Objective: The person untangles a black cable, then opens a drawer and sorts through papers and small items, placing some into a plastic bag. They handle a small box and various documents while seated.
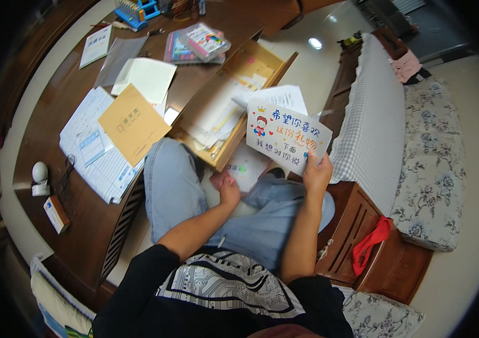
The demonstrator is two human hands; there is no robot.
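Note:
My right hand [317, 169] grips the lower right corner of a white card [284, 145] with coloured handwriting-style lettering and a small cartoon figure. Behind the card's top edge shows a printed white sheet [292, 98]; what supports it is hidden. Lower down, between my knees, my left hand [230, 191] is closed on the near edge of a booklet with a white and pinkish cover [248, 169]. An open wooden drawer [222, 157] juts out above that booklet, with loose papers [210, 122] inside.
On the dark wooden desk [37, 126] lie a tan notebook [134, 122], filled-in sheets [83, 110], an open exercise book [148, 78] and plastic marker cases [205, 40]. To the right stands a wooden chest [345, 219] under a checked cloth [374, 126], with a red cloth strap [370, 247] hanging.

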